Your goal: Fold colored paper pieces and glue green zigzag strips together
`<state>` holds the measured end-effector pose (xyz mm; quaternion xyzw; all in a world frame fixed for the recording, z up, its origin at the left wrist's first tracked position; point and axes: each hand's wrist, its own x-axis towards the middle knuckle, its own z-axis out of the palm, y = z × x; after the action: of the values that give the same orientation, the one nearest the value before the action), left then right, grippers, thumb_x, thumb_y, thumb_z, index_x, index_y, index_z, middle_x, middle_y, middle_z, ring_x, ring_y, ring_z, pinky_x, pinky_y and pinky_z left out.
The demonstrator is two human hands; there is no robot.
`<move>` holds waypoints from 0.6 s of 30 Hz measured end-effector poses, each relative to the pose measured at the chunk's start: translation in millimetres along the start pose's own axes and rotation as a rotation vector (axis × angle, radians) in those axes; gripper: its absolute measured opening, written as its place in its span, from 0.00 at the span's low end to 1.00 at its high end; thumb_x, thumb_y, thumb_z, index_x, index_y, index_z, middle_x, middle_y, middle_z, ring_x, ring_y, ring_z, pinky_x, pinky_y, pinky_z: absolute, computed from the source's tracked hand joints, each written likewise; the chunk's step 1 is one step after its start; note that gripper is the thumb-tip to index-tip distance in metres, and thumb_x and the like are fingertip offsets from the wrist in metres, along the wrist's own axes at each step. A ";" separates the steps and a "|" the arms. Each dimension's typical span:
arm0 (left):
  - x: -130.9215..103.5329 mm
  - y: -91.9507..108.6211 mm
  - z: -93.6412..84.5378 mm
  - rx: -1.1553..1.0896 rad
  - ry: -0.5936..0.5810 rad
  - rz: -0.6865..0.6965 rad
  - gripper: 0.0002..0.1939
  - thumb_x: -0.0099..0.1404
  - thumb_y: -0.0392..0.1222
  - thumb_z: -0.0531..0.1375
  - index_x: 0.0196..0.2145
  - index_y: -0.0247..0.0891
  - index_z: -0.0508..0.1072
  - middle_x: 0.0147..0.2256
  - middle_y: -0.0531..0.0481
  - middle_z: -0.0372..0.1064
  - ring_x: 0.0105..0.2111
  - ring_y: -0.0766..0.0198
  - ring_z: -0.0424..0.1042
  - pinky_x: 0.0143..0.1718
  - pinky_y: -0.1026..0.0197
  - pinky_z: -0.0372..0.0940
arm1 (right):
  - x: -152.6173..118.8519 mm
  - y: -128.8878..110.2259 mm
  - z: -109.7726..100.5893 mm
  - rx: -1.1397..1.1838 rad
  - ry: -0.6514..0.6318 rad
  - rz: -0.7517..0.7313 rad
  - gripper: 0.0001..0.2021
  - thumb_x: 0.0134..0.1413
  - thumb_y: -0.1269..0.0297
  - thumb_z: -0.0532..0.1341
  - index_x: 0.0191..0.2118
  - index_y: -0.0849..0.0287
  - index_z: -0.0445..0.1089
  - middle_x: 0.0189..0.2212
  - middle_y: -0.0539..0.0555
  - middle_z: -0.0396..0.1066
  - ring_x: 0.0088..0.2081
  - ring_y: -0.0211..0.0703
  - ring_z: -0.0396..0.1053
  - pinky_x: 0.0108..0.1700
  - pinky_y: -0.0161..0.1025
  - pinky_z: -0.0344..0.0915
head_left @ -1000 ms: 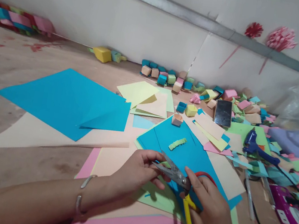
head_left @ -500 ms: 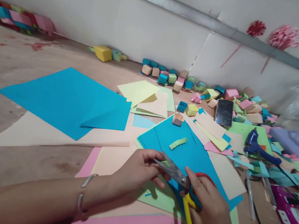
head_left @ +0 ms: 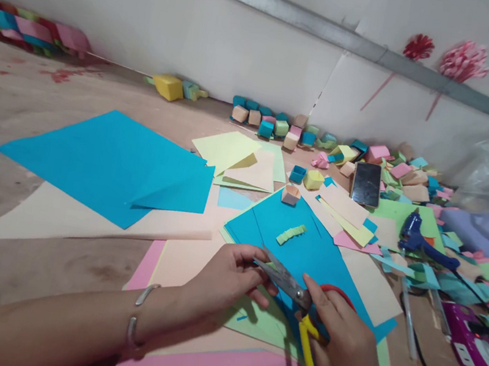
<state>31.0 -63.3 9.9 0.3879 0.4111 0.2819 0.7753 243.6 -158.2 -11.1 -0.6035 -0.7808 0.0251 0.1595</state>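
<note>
My right hand (head_left: 348, 332) is wrapped round the handles of a pair of scissors (head_left: 288, 284), one handle yellow and one red. The blades point left, slightly apart, at the fingers of my left hand (head_left: 227, 279). Between those fingertips is a small piece of green paper (head_left: 272, 267), mostly hidden by the blades and fingers. Under both hands lies a stack of coloured paper, with a blue sheet (head_left: 262, 217) near the top. A zigzag-folded light green paper strip (head_left: 291, 234) rests on this sheet, just beyond the scissors.
A large blue sheet (head_left: 103, 167) covers the left side. Small open paper boxes (head_left: 291, 195) stand behind the stack. To the right are a phone (head_left: 367, 184), a blue glue gun (head_left: 417, 235), a purple device (head_left: 472, 343) with cables, and many paper scraps. Paper cubes (head_left: 266, 129) line the wall.
The scissor blades have closed by a small amount on the green paper. Both hands stay almost in the same place, and everything else is unmoved.
</note>
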 end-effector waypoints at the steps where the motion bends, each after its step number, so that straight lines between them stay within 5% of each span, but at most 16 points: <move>1: 0.0 0.1 -0.1 0.007 0.000 0.001 0.08 0.51 0.38 0.59 0.30 0.32 0.73 0.25 0.48 0.73 0.18 0.66 0.73 0.16 0.68 0.68 | -0.4 -0.3 0.3 0.006 -0.001 0.003 0.37 0.47 0.78 0.52 0.66 0.55 0.55 0.40 0.60 0.70 0.39 0.50 0.71 0.34 0.39 0.69; 11: -0.3 -4.7 -0.4 0.001 -0.001 0.005 0.07 0.53 0.36 0.60 0.31 0.31 0.73 0.26 0.46 0.75 0.18 0.65 0.73 0.16 0.67 0.67 | -4.2 3.0 1.5 0.000 -0.015 0.009 0.34 0.51 0.76 0.52 0.66 0.53 0.56 0.38 0.58 0.72 0.37 0.49 0.72 0.33 0.39 0.69; 18: -0.7 -12.4 -0.3 -0.051 -0.003 0.016 0.13 0.57 0.43 0.65 0.37 0.31 0.73 0.27 0.45 0.76 0.18 0.67 0.72 0.16 0.66 0.68 | -6.5 2.5 1.5 0.129 0.039 0.079 0.23 0.59 0.67 0.55 0.59 0.54 0.65 0.37 0.56 0.75 0.33 0.45 0.74 0.33 0.36 0.69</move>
<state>31.9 -70.4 -0.3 0.3718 0.3994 0.2979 0.7832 246.9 -163.5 -14.5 -0.6228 -0.7498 0.0699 0.2122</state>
